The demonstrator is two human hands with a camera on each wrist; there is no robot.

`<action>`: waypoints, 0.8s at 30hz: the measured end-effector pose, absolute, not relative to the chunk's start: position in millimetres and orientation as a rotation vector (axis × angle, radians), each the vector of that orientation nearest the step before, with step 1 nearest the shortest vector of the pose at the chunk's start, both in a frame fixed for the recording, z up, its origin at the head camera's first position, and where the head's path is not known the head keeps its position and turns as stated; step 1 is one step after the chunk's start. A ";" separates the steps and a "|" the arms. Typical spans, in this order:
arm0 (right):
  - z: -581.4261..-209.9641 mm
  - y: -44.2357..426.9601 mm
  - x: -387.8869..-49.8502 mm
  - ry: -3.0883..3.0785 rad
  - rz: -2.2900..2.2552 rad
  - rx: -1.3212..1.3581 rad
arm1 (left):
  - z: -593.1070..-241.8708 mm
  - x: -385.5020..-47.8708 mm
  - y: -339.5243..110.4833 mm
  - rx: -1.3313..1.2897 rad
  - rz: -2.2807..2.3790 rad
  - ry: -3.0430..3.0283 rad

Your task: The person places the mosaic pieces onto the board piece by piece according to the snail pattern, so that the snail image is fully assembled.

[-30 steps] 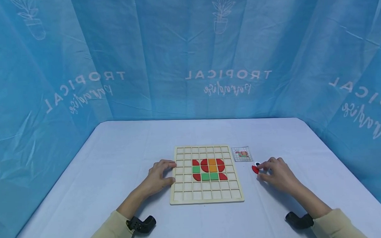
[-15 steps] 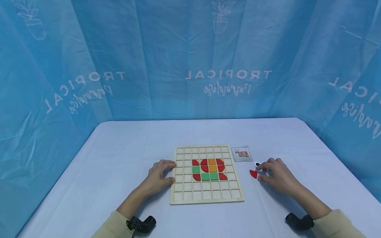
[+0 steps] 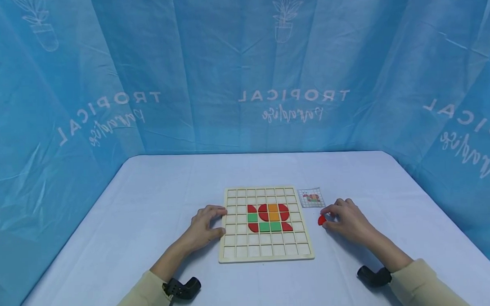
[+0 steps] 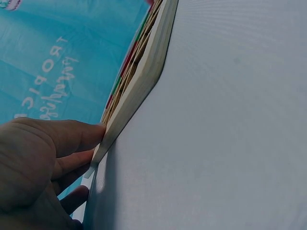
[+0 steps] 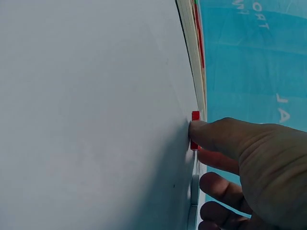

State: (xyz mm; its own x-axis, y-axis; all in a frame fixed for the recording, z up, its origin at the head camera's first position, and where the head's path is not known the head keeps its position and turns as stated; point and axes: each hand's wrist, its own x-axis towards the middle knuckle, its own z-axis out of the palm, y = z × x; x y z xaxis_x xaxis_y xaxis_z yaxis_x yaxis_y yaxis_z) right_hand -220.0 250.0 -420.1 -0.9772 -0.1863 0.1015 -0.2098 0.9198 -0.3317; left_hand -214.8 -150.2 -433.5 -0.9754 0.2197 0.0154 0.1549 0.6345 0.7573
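Note:
A pale wooden grid board [image 3: 266, 256] lies on the table. Red, green and orange tiles [image 3: 276, 226] fill some of its cells. At the board's left edge, my left hand [image 3: 203, 226] touches the rim with thumb and fingertips; the left wrist view shows the thumb against the wooden rim [image 4: 129, 103]. Right of the board, my right hand [image 3: 346, 219] pinches a red quarter-round tile [image 3: 321, 220] between thumb and index finger. Its thick red edge [image 5: 194, 143] shows beside the thumb in the right wrist view. The white eye tile is hidden behind this hand in the head view.
A small pattern card [image 3: 311, 198] with a printed grid picture lies off the board's upper right side. Beneath the right fingers, pale flat pieces [image 5: 194, 189] lie on the white tablecloth [image 3: 177, 173]. A blue curtain [image 3: 242, 72] surrounds the table.
The red quarter-round tile has slid left, away from the white eye tile. My right hand has followed it leftward and now pinches it. The left hand and board have stayed still.

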 end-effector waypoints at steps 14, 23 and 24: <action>-419.7 253.6 -216.6 -3.024 0.580 0.319 | -432.7 -214.6 -150.6 0.310 1.260 2.780; -415.0 247.2 -215.5 -2.992 0.635 0.370 | -433.5 -214.0 -150.5 0.315 1.264 2.779; -413.1 244.4 -215.3 -2.984 0.646 0.376 | -433.5 -213.9 -150.5 0.314 1.265 2.779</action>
